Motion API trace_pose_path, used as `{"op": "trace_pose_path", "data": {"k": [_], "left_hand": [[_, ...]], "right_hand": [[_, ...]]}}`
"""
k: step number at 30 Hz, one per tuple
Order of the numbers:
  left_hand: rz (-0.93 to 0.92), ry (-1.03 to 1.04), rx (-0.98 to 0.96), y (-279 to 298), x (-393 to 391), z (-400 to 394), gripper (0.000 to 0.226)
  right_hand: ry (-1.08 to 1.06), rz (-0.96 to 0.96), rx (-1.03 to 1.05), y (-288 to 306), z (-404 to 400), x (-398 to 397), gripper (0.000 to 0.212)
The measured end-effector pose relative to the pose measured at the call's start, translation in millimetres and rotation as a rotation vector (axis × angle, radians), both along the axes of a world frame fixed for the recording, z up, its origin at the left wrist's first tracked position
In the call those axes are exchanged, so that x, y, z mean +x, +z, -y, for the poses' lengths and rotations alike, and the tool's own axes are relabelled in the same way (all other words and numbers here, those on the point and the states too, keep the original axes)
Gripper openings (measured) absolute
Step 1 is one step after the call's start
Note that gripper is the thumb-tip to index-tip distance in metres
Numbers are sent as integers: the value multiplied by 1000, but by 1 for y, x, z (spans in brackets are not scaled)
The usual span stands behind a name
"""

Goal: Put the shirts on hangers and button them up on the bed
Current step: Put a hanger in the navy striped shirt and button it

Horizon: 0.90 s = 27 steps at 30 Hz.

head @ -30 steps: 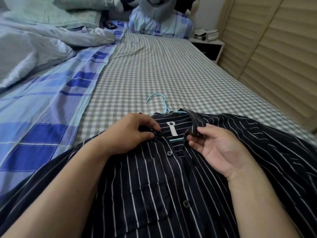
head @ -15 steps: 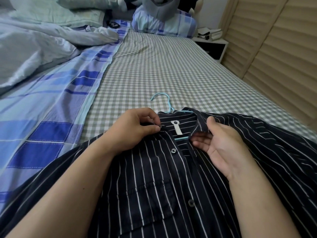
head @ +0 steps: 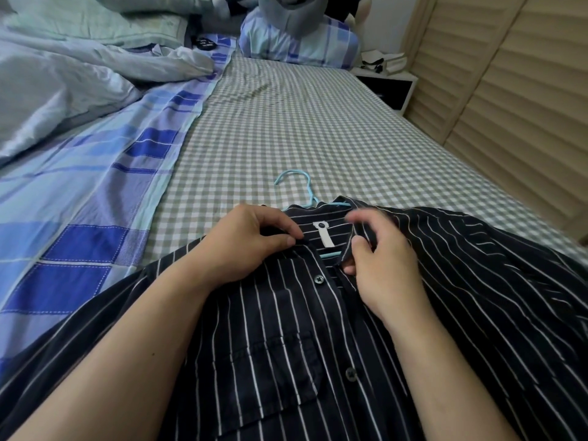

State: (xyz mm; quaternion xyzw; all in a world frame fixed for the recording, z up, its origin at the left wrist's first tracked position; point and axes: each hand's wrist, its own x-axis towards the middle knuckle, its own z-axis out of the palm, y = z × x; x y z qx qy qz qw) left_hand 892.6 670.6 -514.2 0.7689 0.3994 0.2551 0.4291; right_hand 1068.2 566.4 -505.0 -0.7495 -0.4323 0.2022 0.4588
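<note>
A dark navy shirt with thin white stripes [head: 445,281] lies front-up on the checked bed sheet [head: 302,128], on a light blue hanger [head: 297,186] whose hook sticks out past the collar. A white label [head: 324,233] shows inside the open neck. My left hand [head: 251,243] pinches the left collar edge at the top button. My right hand [head: 378,259] grips the right collar edge, fingers curled round the fabric. Lower down, two buttons [head: 318,279] sit on the placket.
A crumpled pale duvet [head: 63,90] and a blue plaid cover [head: 95,202] fill the bed's left side. A plaid pillow [head: 299,43] lies at the head. A nightstand [head: 388,81] stands at the far right, beside slatted wooden doors [head: 509,106].
My right hand has turned from lying open against the right collar to curling round its edge and lifting it. My left hand keeps its pinch on the left collar.
</note>
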Motion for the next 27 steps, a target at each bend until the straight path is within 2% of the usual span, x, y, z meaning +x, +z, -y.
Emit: {"op": "trace_pose_path", "data": {"k": [4,6,10,12,14,16,20,23,27], "left_hand": [[-15,5,15,1,0,1,14],[-5,9,7,0,-1,1,14],[133,-39,-87,16,4,-1,15],[142,-100,-105,30,12,-5,14],[67,-164,-39,35,23,-4,12],[31,-155,-28,24,29,-1,10],[123,-30,-92,0,26,3,16],[110,-30,-93,0,23,2,10],[74,-99,-118,2,19,3,9]], "right_hand": [[22,80,-63,-2,-1,-3,6],[5,15,-67,-2,-1,2,11],[33,-625,58,15,-1,15,18],[51,-710,89,23,-5,16,20],[66,-667,99,24,-11,8,21],[23,-521,71,15,-16,-4,21],[-70,-284,30,-3,-17,-13,20],[-64,-284,20,-2,-14,-12,20],[18,-425,12,5,-10,-6,20]]}}
